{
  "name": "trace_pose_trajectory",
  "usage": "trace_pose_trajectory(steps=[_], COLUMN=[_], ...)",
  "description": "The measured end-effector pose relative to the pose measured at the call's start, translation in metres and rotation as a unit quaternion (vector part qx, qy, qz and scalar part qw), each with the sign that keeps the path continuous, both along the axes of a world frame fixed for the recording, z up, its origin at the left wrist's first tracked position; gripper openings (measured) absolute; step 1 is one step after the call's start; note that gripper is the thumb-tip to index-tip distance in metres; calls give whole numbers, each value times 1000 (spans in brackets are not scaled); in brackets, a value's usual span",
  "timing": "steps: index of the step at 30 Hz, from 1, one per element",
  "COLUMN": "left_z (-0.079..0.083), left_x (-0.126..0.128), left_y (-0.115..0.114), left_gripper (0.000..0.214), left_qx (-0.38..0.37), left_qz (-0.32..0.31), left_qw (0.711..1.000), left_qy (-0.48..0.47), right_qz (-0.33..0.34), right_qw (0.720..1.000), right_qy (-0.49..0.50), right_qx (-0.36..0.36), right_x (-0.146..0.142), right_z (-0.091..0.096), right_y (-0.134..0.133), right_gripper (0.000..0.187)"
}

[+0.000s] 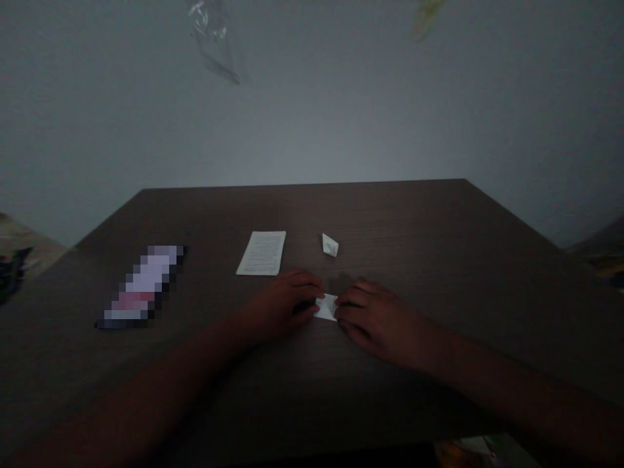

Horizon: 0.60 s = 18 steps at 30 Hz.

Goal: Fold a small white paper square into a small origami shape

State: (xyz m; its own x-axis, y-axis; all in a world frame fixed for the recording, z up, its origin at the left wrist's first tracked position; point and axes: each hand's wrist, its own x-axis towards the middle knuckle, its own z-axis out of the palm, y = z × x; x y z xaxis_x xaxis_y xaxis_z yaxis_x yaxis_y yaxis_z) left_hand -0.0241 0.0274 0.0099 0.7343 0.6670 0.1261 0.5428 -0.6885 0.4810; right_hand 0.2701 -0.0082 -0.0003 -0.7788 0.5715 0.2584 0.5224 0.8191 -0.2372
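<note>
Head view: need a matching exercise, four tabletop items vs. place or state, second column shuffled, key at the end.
Items
1. Smartphone
2. Printed page
3. Far paper piece
4. Near paper piece

Places or states
A. Rows of print facing up
B. Between the fingers of the left hand and right hand
C. Leftmost on the table, its face pixelated
D. Beyond the hands, untouched

Pairs: 1-C, 2-A, 3-D, 4-B
</note>
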Motion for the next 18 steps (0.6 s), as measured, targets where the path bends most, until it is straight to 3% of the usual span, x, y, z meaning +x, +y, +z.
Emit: trace_pose_trajectory(steps=[4, 11, 18], left_z=[3, 12, 6], left_x=[2, 0, -4], left_y=[-2, -3, -5], left_gripper=[29, 25, 24], left_qx=[8, 59, 43], left_qz=[3, 21, 38], left_qw=[1000, 993, 996], left_qy=[15, 103, 68], right_qz=[1, -8, -7], right_qw=[1000, 1000, 1000], right_qy=[-4, -9, -6], right_qx=[18, 21, 2], right_x=[-1, -2, -2], right_z=[-1, 3, 4], right_y=[-2, -9, -7], right_gripper=[20, 23, 24])
